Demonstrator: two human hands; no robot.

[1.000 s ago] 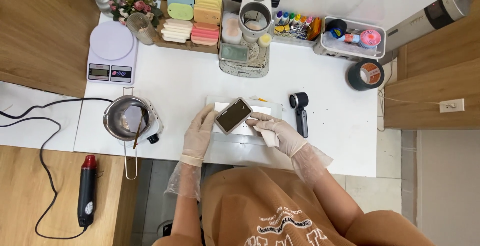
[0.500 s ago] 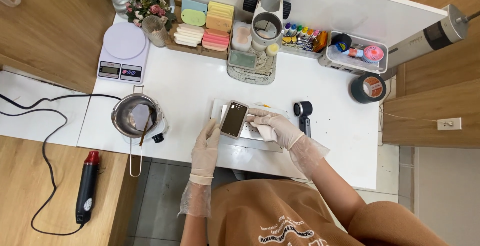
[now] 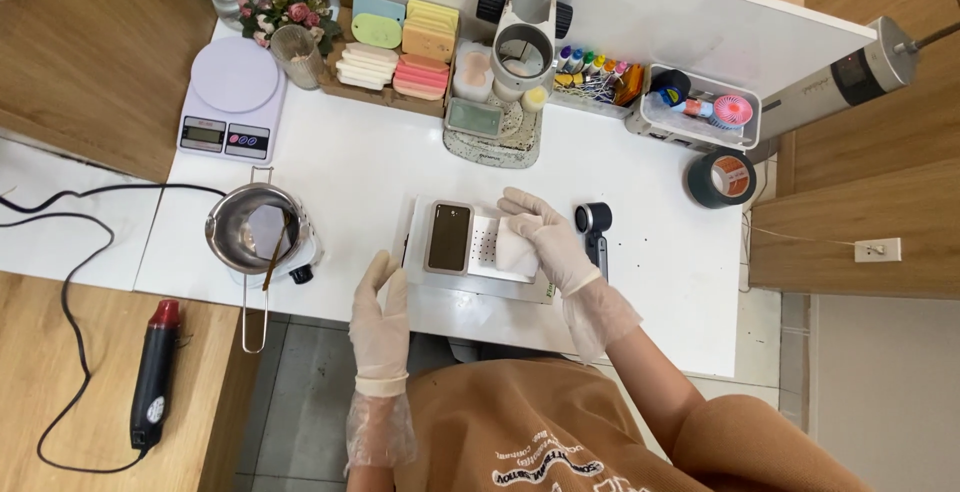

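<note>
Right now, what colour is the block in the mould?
Dark brown block, clearest in the head view.

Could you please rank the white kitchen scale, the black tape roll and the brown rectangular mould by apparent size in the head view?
1. White kitchen scale, clearly largest.
2. Brown rectangular mould.
3. Black tape roll; close to the mould, so this order is unsure.

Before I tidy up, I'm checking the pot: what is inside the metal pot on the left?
Inside the metal pot a thin brown stick leans on the rim. The shiny bottom shows; any liquid there cannot be made out.
</note>
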